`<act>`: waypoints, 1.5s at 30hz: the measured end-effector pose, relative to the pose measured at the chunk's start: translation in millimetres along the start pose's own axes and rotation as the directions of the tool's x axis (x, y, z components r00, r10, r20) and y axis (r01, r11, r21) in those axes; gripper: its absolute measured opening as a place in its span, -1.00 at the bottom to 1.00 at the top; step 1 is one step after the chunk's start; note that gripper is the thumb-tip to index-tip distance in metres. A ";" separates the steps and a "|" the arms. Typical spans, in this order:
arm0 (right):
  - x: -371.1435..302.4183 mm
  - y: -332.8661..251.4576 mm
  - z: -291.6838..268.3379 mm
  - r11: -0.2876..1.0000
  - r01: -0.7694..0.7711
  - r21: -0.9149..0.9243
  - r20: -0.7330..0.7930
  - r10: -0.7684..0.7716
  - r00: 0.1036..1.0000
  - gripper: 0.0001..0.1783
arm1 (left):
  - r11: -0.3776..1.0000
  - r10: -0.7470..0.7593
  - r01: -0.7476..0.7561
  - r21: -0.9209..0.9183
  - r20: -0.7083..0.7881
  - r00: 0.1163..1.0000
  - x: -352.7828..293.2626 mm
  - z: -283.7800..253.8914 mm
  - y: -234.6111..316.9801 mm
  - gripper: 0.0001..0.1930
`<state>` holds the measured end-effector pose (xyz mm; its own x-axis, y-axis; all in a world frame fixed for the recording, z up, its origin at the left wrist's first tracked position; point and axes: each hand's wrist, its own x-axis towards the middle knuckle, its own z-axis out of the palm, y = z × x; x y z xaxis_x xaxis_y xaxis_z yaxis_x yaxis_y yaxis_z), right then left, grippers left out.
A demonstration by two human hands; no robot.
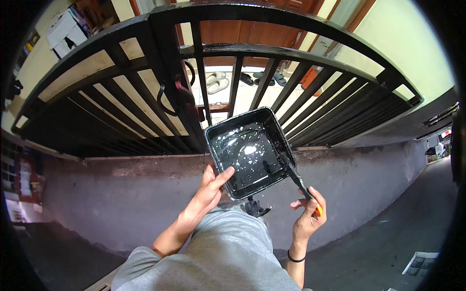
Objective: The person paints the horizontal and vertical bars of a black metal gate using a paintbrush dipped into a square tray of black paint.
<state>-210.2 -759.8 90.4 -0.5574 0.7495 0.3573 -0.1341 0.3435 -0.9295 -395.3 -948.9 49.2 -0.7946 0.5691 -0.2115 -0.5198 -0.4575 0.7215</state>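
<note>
A square black tray point(234, 198) with a pale, paint-smeared rim and glossy black paint in it is held up in front of me. My left hand point(212, 185) grips its lower left side, thumb over the rim and the other fingers hidden underneath. My right hand point(310, 213) is closed round the handle of a paintbrush point(300, 181), dark with an orange end. Across the tray's right side rests the brush, its dark head inside against the wall. Pale flecks and bright glints show over the paint.
Beyond the tray stands a black metal gate point(272, 77) with vertical bars and curved handles point(167, 99). Behind it are several pairs of footwear point(218, 83) and a brown wooden door point(247, 34). Grey paving point(359, 189) lies around me, with a grate point(420, 264) at lower right.
</note>
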 end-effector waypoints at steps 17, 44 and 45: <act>80.3 17.9 27.1 0.834 -0.400 0.379 -0.082 0.461 0.883 -0.53 | 1.000 -0.009 0.009 0.006 -0.010 1.000 43.5 2.1 19.3 -0.50; 326.9 57.3 4.8 0.835 0.452 -0.314 -0.282 -0.537 0.796 -0.78 | 0.980 0.151 -0.178 -0.088 -0.252 0.956 32.0 73.9 -13.1 -0.44; 312.6 54.2 16.4 0.784 0.493 -0.376 -0.176 -0.583 0.793 -0.77 | 0.980 0.157 -0.183 -0.079 -0.263 0.952 30.4 70.4 -13.5 -0.44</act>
<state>-405.1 -516.1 150.3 -0.2192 0.4936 0.8416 -0.0721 0.8520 -0.5185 -390.3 -877.3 79.4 -0.9204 0.2907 -0.2614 -0.3886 -0.6069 0.6933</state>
